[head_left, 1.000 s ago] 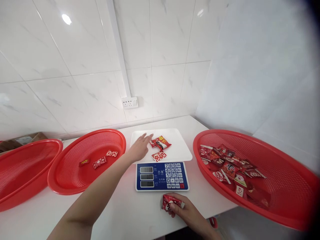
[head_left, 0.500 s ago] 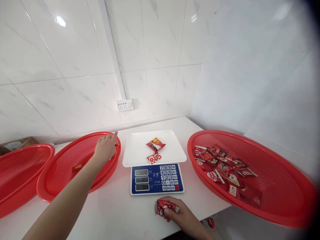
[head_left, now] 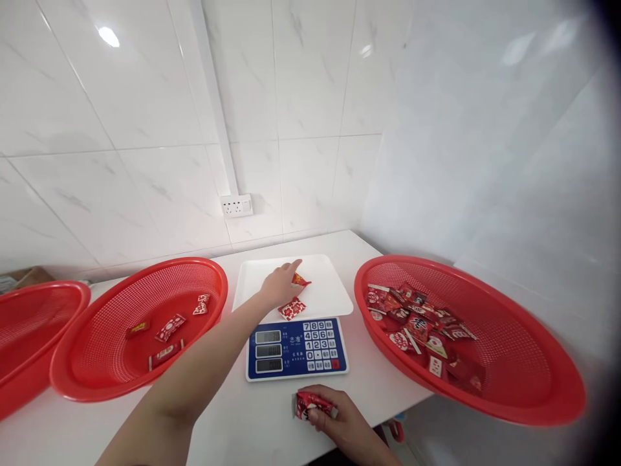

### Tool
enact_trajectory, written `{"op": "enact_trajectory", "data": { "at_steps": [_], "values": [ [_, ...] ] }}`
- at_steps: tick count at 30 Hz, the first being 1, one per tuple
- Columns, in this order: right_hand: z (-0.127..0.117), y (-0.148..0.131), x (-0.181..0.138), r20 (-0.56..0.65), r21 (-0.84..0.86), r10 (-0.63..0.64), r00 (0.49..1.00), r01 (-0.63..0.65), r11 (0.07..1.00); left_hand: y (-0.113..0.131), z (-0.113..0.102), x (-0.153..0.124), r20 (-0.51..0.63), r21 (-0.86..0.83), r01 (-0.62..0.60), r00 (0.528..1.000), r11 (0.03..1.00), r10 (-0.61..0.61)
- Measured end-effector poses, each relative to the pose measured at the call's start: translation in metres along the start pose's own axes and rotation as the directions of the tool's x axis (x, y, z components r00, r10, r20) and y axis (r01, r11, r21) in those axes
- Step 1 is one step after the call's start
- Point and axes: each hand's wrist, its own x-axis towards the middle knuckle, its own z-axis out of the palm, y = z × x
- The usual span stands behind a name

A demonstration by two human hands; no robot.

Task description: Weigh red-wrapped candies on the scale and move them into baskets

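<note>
My left hand (head_left: 280, 285) is over the white weighing tray (head_left: 327, 294) of a scale. Its fingers are apart on either side of a red and yellow snack packet (head_left: 301, 279), which they partly hide. A smaller red-and-white patterned packet (head_left: 292, 309) lies just below that hand on the tray. In front of the scale's blue keypad panel (head_left: 297, 349), my right hand (head_left: 339, 417) is closed round a red snack packet (head_left: 310, 404) with clear, crimped ends. Whether more than one packet is in that grip I cannot tell.
A red basket (head_left: 528, 349) on the right holds a pile of red packets (head_left: 420, 323). The middle-left red basket (head_left: 111, 301) has several packets spread inside. Another red basket (head_left: 33, 330) stands at the far left. A wall socket (head_left: 237, 206) is behind the white table (head_left: 218, 401).
My left hand has moved right from the middle-left basket to the scale tray. A red-and-white packet now shows in that basket near where the hand was. My right hand keeps its packet.
</note>
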Motion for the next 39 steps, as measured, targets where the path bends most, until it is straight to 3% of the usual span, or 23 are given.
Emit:
{"op": "enact_trajectory", "data": {
  "at_steps": [5,8,10,12,16,20,25,30,33,35,37,39],
  "values": [
    [-0.003,0.002,-0.001,0.019,0.007,0.001,1.000,-0.001,1.000,-0.043,-0.037,-0.039,-0.144,0.082,0.159,0.979,0.984,-0.146],
    [-0.005,0.005,0.001,0.042,0.065,0.019,0.999,-0.021,0.998,-0.073,-0.060,-0.070,-0.253,0.157,0.315,0.929,0.936,-0.270],
    [-0.006,0.005,0.003,0.062,0.098,0.026,0.998,-0.032,0.995,-0.080,-0.066,-0.084,-0.287,0.173,0.376,0.903,0.910,-0.319],
    [-0.006,0.004,0.005,0.079,0.118,0.021,0.997,-0.030,0.993,-0.072,-0.060,-0.089,-0.247,0.119,0.338,0.921,0.933,-0.302],
    [-0.005,0.004,0.005,0.080,0.120,0.018,0.997,-0.028,0.992,-0.025,-0.027,-0.076,-0.103,-0.022,0.115,0.988,0.993,-0.116],
    [-0.002,0.006,0.001,0.034,0.073,0.032,0.999,-0.035,0.997,0.010,-0.004,-0.064,-0.002,-0.100,-0.070,0.998,0.993,0.070],
    [-0.001,0.000,-0.001,0.039,-0.035,-0.028,0.999,0.029,0.999,0.010,0.001,-0.068,0.025,-0.173,-0.129,0.990,0.976,0.135],
    [-0.003,-0.003,-0.001,0.048,-0.035,-0.038,0.998,0.039,0.999,-0.008,-0.017,-0.081,-0.096,-0.188,-0.001,0.995,0.982,-0.018],
    [-0.004,-0.002,-0.001,0.042,-0.028,-0.033,0.999,0.034,0.999,-0.036,-0.044,-0.100,-0.253,-0.154,0.186,0.942,0.970,-0.221],
    [-0.003,0.002,-0.002,0.045,-0.010,-0.033,0.998,0.034,0.999,-0.058,-0.058,-0.120,-0.387,-0.109,0.379,0.835,0.919,-0.390],
    [-0.001,0.007,-0.001,0.042,0.038,-0.022,0.999,0.020,0.999,-0.073,-0.061,-0.142,-0.497,-0.069,0.457,0.755,0.887,-0.428],
    [0.004,0.012,0.000,0.022,0.098,0.016,1.000,-0.018,0.995,-0.076,-0.048,-0.162,-0.574,-0.085,0.417,0.722,0.905,-0.387]
  ]
}}
